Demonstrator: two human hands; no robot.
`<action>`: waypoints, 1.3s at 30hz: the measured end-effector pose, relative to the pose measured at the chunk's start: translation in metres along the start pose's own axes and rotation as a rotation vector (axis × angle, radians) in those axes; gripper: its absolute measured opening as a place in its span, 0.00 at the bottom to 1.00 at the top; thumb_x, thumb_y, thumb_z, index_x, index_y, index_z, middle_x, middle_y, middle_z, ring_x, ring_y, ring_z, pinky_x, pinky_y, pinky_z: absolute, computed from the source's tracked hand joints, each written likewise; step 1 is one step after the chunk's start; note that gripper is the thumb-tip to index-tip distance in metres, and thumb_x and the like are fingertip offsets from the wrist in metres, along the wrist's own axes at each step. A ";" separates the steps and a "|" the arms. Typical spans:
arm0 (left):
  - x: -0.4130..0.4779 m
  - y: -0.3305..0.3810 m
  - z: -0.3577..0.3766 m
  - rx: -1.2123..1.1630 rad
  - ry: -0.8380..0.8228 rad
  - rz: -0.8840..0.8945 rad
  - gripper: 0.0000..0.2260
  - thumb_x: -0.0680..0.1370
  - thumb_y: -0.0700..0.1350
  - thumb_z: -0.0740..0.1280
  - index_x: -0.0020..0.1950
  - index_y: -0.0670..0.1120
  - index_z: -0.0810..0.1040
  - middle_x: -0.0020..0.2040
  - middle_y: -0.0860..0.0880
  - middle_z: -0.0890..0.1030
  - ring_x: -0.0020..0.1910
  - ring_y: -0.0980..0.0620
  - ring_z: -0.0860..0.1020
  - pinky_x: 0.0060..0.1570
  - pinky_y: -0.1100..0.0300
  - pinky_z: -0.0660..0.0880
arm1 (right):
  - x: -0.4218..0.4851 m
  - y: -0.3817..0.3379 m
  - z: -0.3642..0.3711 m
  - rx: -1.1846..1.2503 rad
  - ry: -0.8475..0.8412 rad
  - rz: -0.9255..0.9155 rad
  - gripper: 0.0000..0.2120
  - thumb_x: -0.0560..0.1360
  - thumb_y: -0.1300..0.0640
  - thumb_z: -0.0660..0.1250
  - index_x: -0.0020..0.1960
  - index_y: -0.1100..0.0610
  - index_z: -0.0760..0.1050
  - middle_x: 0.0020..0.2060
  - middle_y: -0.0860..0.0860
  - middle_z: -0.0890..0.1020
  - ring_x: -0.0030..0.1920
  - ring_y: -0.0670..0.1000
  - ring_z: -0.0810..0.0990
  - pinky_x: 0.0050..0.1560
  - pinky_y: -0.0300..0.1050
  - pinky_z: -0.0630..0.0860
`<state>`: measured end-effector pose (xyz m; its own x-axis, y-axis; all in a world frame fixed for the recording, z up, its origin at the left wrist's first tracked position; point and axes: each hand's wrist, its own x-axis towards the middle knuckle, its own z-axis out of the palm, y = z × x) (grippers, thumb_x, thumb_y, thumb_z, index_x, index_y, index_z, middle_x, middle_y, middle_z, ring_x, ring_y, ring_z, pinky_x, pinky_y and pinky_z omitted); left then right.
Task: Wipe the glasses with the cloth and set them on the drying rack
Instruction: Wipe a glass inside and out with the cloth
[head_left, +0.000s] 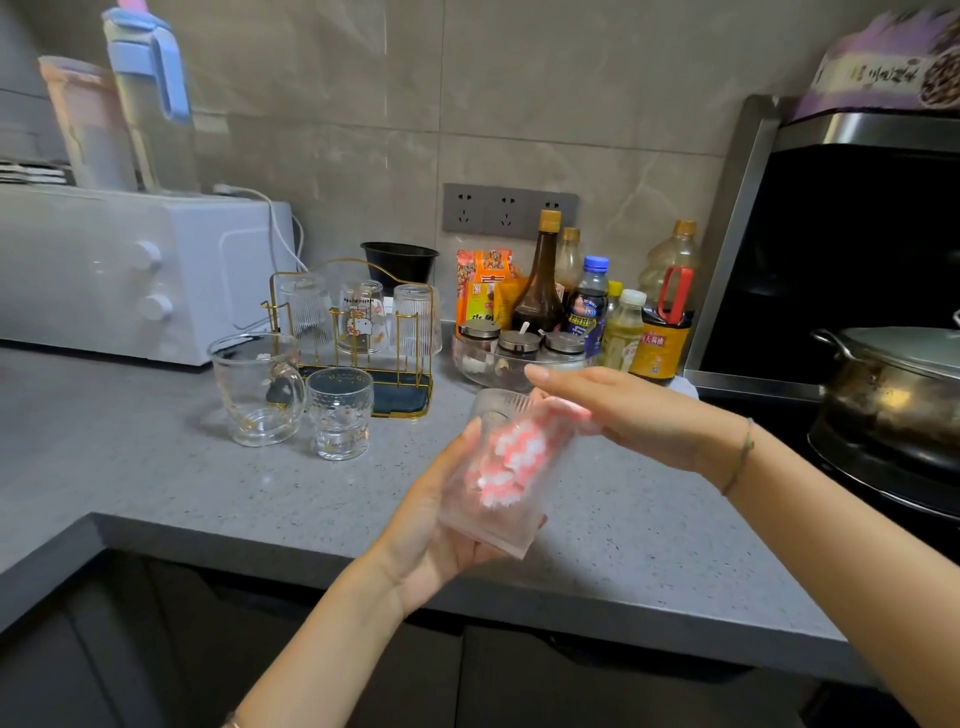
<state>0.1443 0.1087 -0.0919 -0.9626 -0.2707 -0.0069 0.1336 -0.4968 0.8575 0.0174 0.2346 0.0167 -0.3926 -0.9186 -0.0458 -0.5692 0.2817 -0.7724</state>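
Note:
My left hand (441, 525) grips a ribbed clear glass (496, 525), tilted with its mouth up and to the right, above the counter's front edge. A pink-and-white cloth (511, 457) is stuffed inside the glass. My right hand (623, 410) is at the glass mouth, holding the cloth's upper end. The gold wire drying rack (410, 387) stands behind at centre left with three glasses upside down on it, the middle one printed with a cartoon (361, 322). In front of the rack stand a clear handled mug (257, 389) and a small embossed glass (340, 413).
A white microwave (130, 270) sits at the left with two jugs on top. Sauce bottles (540, 280) and a bowl of spice jars (519, 351) crowd the back right. A pot (893, 384) rests on the stove at the far right. The grey counter (156, 478) has a front edge nearby.

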 end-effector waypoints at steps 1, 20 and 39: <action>0.000 0.002 -0.001 -0.008 -0.010 -0.003 0.28 0.63 0.63 0.74 0.56 0.47 0.84 0.55 0.42 0.83 0.46 0.44 0.82 0.53 0.46 0.78 | -0.001 0.004 -0.003 0.039 -0.040 -0.030 0.16 0.73 0.38 0.59 0.51 0.46 0.76 0.49 0.39 0.80 0.53 0.40 0.77 0.59 0.38 0.70; -0.004 0.008 -0.003 -0.075 -0.002 -0.130 0.34 0.70 0.68 0.65 0.65 0.45 0.79 0.64 0.42 0.79 0.60 0.44 0.79 0.68 0.46 0.69 | -0.016 0.037 0.010 0.215 -0.082 -0.161 0.09 0.72 0.63 0.69 0.51 0.54 0.79 0.48 0.46 0.86 0.51 0.46 0.83 0.49 0.33 0.77; 0.008 -0.005 0.014 0.565 0.315 0.464 0.26 0.65 0.66 0.69 0.53 0.49 0.73 0.43 0.56 0.83 0.43 0.58 0.82 0.41 0.68 0.75 | -0.021 0.035 0.055 0.540 -0.072 -0.146 0.22 0.67 0.70 0.72 0.59 0.57 0.76 0.56 0.53 0.83 0.57 0.51 0.82 0.52 0.37 0.77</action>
<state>0.1329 0.1210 -0.0892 -0.7149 -0.6101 0.3417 0.2831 0.1942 0.9392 0.0453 0.2482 -0.0441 -0.2760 -0.9594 0.0574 -0.1560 -0.0142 -0.9877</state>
